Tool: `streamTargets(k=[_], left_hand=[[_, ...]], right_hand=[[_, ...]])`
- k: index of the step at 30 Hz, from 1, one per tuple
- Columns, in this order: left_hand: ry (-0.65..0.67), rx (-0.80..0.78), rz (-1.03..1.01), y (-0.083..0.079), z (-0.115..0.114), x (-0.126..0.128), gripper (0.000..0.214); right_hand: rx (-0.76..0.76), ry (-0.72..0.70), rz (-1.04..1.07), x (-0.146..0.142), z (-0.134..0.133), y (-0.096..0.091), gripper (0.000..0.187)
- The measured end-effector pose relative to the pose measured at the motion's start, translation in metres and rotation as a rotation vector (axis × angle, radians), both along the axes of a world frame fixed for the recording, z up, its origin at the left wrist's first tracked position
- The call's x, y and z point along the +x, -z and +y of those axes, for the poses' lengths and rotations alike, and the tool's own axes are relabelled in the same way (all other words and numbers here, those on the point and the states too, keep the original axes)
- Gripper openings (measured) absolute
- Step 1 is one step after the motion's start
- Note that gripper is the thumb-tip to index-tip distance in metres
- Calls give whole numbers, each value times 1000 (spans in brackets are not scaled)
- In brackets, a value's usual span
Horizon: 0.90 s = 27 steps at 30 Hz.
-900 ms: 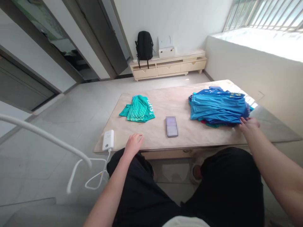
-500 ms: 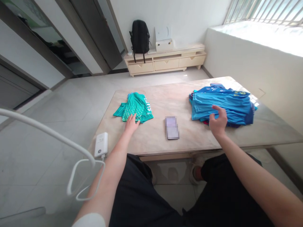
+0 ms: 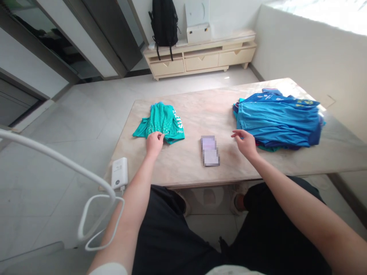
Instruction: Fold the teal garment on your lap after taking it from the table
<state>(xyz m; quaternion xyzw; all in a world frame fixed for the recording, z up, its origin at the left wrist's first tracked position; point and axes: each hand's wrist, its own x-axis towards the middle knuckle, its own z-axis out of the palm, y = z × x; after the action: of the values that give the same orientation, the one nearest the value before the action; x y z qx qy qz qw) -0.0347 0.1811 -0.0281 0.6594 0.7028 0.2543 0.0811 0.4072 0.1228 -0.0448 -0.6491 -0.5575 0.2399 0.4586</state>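
A teal-green jersey [image 3: 161, 121] with white lettering lies bunched on the left part of the table. My left hand [image 3: 155, 143] is at its near edge, fingers closed in a pinch on the fabric. My right hand [image 3: 244, 142] is over the table beside the pile of blue shirts [image 3: 278, 120], thumb and fingers apart, holding nothing. That pile lies layered on the right, with darker blue, red and green edges showing under the top light-blue one. Between my hands lies a phone [image 3: 210, 151], its surface blurred out.
A white power bank [image 3: 119, 173] sits at the table's left edge, with a white cable [image 3: 83, 225] looping past my left forearm. Beyond the marble-topped table [image 3: 206, 110] stands a low cabinet [image 3: 202, 61] bearing a black backpack [image 3: 164, 25] and a white box [image 3: 197, 33].
My left hand has gone from spread fingers to a pinch on the jersey's near edge. My right hand has moved left, off the blue pile. The view has tilted down slightly.
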Motion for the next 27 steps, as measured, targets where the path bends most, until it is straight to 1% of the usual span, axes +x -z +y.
streamTargets(k=[3,6,10,12,14,15,16,17,18,20,21,22,23,24,27], left_hand=[[-58,112,-113,-12,-4,10,14],[-132,196,-250,-21,-7,20,15],[-213,215,-468,-32,-10,30,19],[-198,173,-582,-44,-15,36,21],[-114,89,-689,-61,-29,42,25],[-59,40,-731,-72,-39,46,28],[23,-34,-773,-83,-52,49,31],[137,-145,-811,-95,-66,52,36],[281,-295,-842,-106,-80,55,40],[654,-707,-866,-125,-106,61,48],[790,-858,-852,-131,-116,64,50],[874,-947,-832,-134,-123,66,50],[894,-963,-810,-134,-126,68,50],[878,-935,-792,-133,-128,70,48],[787,-833,-719,-120,-124,70,45]], right_hand=[[-74,-29,74,-6,-4,6,33],[-151,-65,179,-16,-6,8,33],[-263,-85,337,-27,-10,-2,30],[-346,-110,436,-36,-14,-12,28],[-446,-178,554,-49,-24,-23,29],[-497,-228,615,-59,-32,-28,31],[-542,-287,668,-69,-42,-35,36],[-590,-362,738,-81,-54,-41,43],[-642,-451,822,-93,-68,-48,51],[-799,-681,1077,-118,-99,-60,63],[-900,-780,1202,-128,-116,-65,63],[-998,-838,1289,-138,-132,-68,58],[-1079,-855,1334,-146,-148,-70,52],[-1136,-841,1330,-153,-163,-71,46],[-1235,-774,1198,-167,-198,-63,36]])
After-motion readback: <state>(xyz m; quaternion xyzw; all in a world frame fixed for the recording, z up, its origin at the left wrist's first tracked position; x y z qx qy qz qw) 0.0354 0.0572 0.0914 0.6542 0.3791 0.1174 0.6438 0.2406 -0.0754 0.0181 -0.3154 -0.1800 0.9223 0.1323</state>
